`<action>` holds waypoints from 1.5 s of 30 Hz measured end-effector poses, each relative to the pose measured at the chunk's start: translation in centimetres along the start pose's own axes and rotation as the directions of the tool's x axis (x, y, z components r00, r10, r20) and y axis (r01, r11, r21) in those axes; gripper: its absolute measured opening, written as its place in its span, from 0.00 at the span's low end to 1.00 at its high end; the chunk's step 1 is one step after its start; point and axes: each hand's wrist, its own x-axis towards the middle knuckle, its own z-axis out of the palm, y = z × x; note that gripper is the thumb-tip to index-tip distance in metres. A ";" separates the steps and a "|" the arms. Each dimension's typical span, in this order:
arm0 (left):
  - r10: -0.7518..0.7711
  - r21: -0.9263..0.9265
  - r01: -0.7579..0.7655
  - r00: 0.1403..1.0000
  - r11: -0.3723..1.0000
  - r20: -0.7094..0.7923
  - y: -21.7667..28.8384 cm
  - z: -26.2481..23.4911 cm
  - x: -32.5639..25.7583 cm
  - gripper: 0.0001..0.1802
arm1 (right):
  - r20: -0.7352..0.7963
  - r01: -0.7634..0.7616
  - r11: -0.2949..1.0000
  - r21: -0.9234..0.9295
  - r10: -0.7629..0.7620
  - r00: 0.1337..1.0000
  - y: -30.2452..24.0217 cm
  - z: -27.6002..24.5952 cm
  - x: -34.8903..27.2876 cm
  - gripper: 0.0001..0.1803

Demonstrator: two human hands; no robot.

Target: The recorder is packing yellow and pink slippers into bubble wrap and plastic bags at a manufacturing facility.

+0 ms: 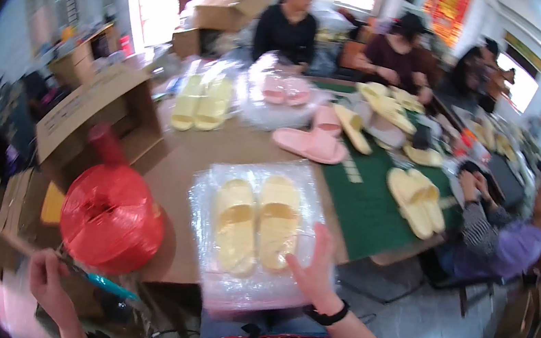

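Observation:
A pair of pale yellow slippers (235, 226) in a clear plastic bag (310, 206) lies in front of me, on top of a stack of bagged pairs with pink showing lower down. My right hand (313, 268) is open at the bag's right side, thumb near the right slipper's heel and fingers apart. At the lower left, my left hand (49, 280) has its fingers bent together below a big roll of red plastic twine (112, 219). A teal-handled tool (110, 286) lies beside its fingertips. Blur hides whether the hand grips it.
Cardboard boxes (94, 116) stand at the left. Bagged yellow slippers (213, 102), bagged pink slippers (286, 90) and loose pink slippers (312, 144) lie farther back. A green mat (338, 230) bears more yellow slippers (418, 203). Several people sit around the table, one (510, 237) at the right.

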 end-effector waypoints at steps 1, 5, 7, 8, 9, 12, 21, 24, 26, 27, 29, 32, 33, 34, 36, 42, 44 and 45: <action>0.092 0.022 -0.097 0.983 0.995 0.159 1.3 2.0 -1.2 0.07 | -0.022 0.028 0.999 -0.023 -0.029 0.999 -1.4 -1.1 0.1 0.45; -0.068 -0.278 0.159 0.948 0.947 0.310 5.6 12.9 -6.6 0.04 | 0.472 -0.196 0.756 0.625 -0.165 0.866 -4.9 -3.5 -0.9 0.47; -0.090 -0.388 0.271 0.901 0.881 0.425 5.4 17.5 -8.3 0.03 | 0.519 -0.198 0.725 0.660 -0.249 0.818 -6.8 -5.0 -1.7 0.45; -0.106 -0.422 0.324 0.880 0.847 0.463 5.6 19.3 -9.0 0.03 | 0.537 -0.211 0.728 0.652 -0.247 0.806 -7.5 -5.5 -2.0 0.43; -0.104 -0.448 0.331 0.882 0.831 0.460 6.1 21.1 -9.8 0.03 | 0.525 -0.201 0.737 0.646 -0.238 0.817 -7.1 -5.9 -2.1 0.43; -0.097 -0.492 0.373 0.862 0.787 0.498 6.9 24.4 -12.1 0.04 | 0.676 -0.470 0.685 0.557 -0.046 0.735 -5.9 -6.9 -2.9 0.36; 0.363 -0.336 -0.178 0.675 0.925 0.642 6.4 26.3 -14.0 0.35 | 0.268 -0.455 0.459 0.763 0.415 0.869 -0.1 -15.3 -2.5 0.18; 0.457 -0.169 -0.532 0.473 0.830 0.753 3.2 26.9 -14.0 0.42 | -0.277 -0.080 0.593 0.801 0.487 0.828 1.1 -21.5 -0.7 0.13; 0.333 -0.040 -0.614 0.372 0.788 0.866 0.9 26.9 -14.9 0.40 | -0.610 0.226 0.699 0.678 0.363 0.704 2.7 -25.7 0.2 0.13; 0.336 -0.047 -0.613 0.366 0.789 0.868 0.4 27.1 -15.2 0.40 | -0.703 0.283 0.748 0.600 0.323 0.634 3.6 -28.0 0.4 0.13; 0.284 -0.029 -0.586 0.348 0.810 0.894 -0.4 27.0 -15.8 0.37 | -0.817 0.351 0.800 0.487 0.274 0.507 5.3 -31.8 0.4 0.13; 0.315 -0.045 -0.568 0.389 0.822 0.866 -2.0 27.2 -16.3 0.35 | -0.860 0.378 0.803 0.461 0.299 0.413 6.4 -35.3 -0.2 0.12; 0.313 -0.043 -0.566 0.389 0.823 0.866 -2.1 27.1 -16.4 0.35 | -0.876 0.424 0.784 0.454 0.304 0.375 6.4 -36.2 -0.5 0.12; 0.323 -0.049 -0.563 0.399 0.825 0.858 -2.0 27.1 -16.5 0.34 | -0.889 0.469 0.763 0.445 0.310 0.338 6.3 -36.9 -0.8 0.11; 0.333 -0.053 -0.561 0.410 0.826 0.849 -2.0 26.9 -16.6 0.34 | -0.902 0.467 0.777 0.422 0.311 0.299 6.2 -38.0 -1.7 0.10; 0.361 -0.061 -0.565 0.437 0.823 0.824 -1.8 26.6 -16.9 0.33 | -0.966 0.485 0.836 0.258 0.233 0.111 6.1 -41.7 -3.9 0.11; 0.358 -0.049 -0.574 0.439 0.817 0.824 -2.3 26.7 -16.8 0.33 | -0.969 0.479 0.842 0.247 0.220 0.112 5.2 -42.4 -3.8 0.10; 0.358 -0.050 -0.573 0.439 0.818 0.824 -2.4 26.9 -16.9 0.33 | -0.979 0.475 0.855 0.206 0.181 0.098 4.2 -42.5 -3.4 0.10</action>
